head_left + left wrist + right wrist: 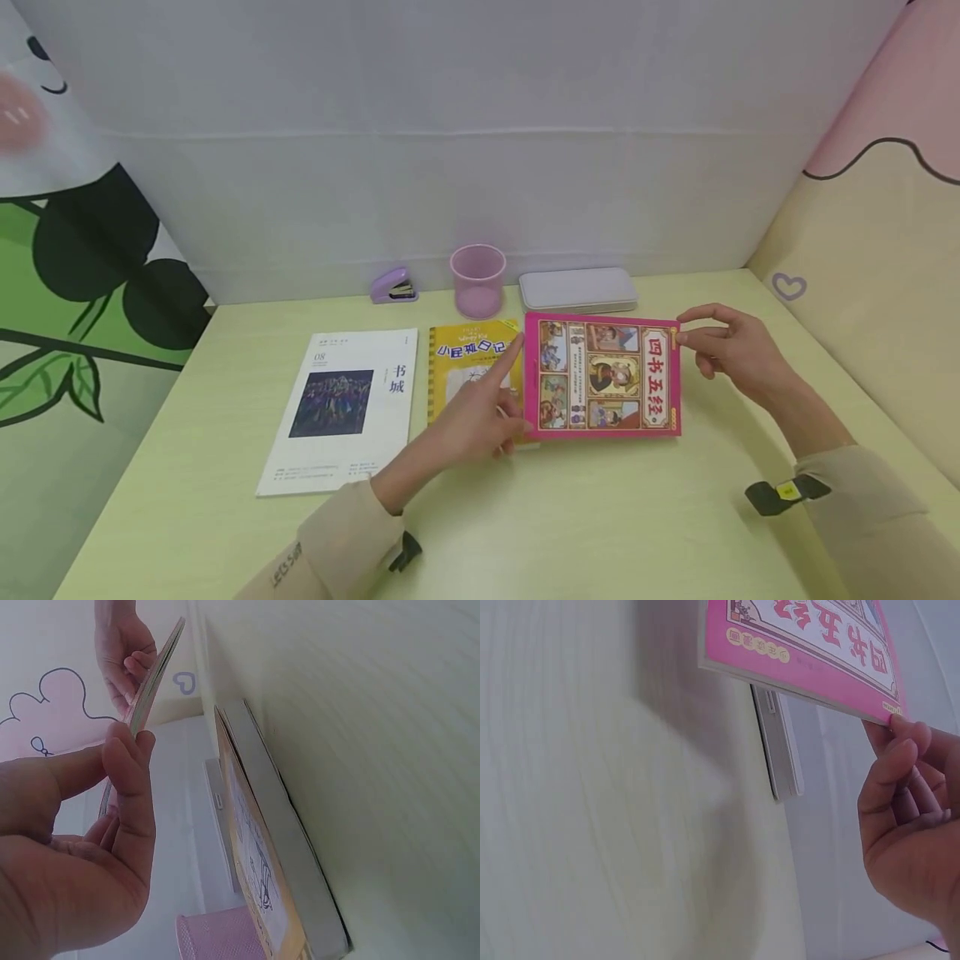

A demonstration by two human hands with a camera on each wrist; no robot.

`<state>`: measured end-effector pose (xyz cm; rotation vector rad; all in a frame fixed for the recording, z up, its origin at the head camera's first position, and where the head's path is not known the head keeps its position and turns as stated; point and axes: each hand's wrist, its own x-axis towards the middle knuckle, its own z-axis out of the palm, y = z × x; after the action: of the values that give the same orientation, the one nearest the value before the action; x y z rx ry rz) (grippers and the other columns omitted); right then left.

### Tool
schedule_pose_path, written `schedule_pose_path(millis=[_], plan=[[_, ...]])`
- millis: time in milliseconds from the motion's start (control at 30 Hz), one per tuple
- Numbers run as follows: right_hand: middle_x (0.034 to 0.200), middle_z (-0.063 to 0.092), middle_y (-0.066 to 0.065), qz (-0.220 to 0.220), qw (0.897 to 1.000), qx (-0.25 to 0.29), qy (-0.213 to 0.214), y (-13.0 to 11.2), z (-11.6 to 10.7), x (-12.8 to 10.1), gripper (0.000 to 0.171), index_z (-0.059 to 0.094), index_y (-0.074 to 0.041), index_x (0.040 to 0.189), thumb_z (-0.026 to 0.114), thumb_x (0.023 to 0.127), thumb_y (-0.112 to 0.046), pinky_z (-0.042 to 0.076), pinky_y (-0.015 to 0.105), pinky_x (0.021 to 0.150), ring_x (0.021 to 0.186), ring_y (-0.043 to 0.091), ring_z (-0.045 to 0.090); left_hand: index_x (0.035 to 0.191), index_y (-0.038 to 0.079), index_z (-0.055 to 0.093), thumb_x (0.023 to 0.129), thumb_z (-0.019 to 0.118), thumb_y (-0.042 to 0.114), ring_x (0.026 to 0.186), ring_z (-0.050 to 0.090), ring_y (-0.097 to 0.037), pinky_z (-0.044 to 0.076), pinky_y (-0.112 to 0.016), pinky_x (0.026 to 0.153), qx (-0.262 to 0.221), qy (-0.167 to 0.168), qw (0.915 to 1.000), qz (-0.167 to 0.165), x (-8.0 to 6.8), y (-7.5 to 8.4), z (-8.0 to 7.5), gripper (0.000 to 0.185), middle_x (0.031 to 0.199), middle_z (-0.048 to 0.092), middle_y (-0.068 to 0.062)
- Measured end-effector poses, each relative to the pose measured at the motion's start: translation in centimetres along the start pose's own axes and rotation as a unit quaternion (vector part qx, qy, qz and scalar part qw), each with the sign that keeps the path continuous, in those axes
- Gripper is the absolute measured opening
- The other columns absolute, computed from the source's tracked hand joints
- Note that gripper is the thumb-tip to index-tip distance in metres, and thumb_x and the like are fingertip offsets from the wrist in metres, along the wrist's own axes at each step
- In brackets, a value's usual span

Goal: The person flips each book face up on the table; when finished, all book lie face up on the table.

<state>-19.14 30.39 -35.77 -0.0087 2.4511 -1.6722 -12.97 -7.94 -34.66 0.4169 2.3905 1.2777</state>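
Head view: pink book (603, 375), both hands holding, spine pointing away, cover up.

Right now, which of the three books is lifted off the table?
The pink book. The left hand and right hand hold it by its side edges, while the yellow book and white magazine lie flat on the table.

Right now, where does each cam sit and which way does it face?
Head: above the desk, looking forward and down; both hands and sleeves show, holding the pink book.
Left wrist: behind the left hand, looking across the desk toward the right hand.
Right wrist: low over the desk, looking up at the pink book; right hand fingers show.
All three share the pink book.
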Motion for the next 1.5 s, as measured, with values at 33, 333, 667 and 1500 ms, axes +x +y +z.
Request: schedule_pose_path(millis=[33, 333, 667, 1500], plan=[[0.063, 0.060, -0.006, 0.003, 1.000, 0.003, 0.004, 0.0, 0.1, 0.0, 0.027, 0.060, -0.018, 0.126, 0.070, 0.104, -0.028, 0.048, 0.029, 0.059, 0.055, 0.012, 0.054, 0.168, 0.046, 0.002, 0.097, 0.075, 0.004, 0.058, 0.066, -0.019, 0.057, -0.031, 0.058, 0.001, -0.001, 1.0000, -0.002, 0.1, 0.0, -0.1, 0.111, 0.088, 0.072, -0.012], [0.068, 0.064, -0.006, 0.024, 0.996, 0.080, 0.015, 0.4, 0.7, 0.5, 0.030, 0.069, -0.025, 0.132, 0.071, 0.103, -0.026, 0.050, 0.022, 0.060, 0.056, 0.009, 0.054, 0.170, 0.039, 0.001, 0.097, 0.073, 0.003, 0.056, 0.065, -0.018, 0.056, -0.029, 0.056, -0.021, -0.014, 0.9997, -0.003, 0.5, -0.1, -0.7, 0.108, 0.084, 0.073, -0.011], [0.068, 0.057, -0.007, 0.028, 0.997, 0.062, -0.041, 0.9, 0.8, 1.0, 0.068, 0.042, -0.010, 0.163, 0.071, 0.103, -0.024, 0.044, 0.026, 0.060, 0.057, 0.009, 0.047, 0.170, 0.042, 0.005, 0.099, 0.071, 0.004, 0.056, 0.062, -0.018, 0.054, -0.026, 0.054, -0.061, -0.023, 0.9973, -0.035, 1.0, -0.7, -1.5, 0.104, 0.087, 0.071, -0.014], [0.101, 0.077, 0.002, 0.069, 0.992, -0.068, -0.076, 2.0, 3.3, 2.7, 0.063, 0.046, -0.003, 0.158, 0.071, 0.102, -0.016, 0.040, 0.023, 0.056, 0.057, 0.008, 0.049, 0.172, 0.025, 0.007, 0.096, 0.077, 0.007, 0.053, 0.060, -0.016, 0.052, -0.023, 0.051, -0.062, -0.082, 0.9892, -0.105, 2.5, -2.8, -2.3, 0.104, 0.071, 0.068, -0.010]])
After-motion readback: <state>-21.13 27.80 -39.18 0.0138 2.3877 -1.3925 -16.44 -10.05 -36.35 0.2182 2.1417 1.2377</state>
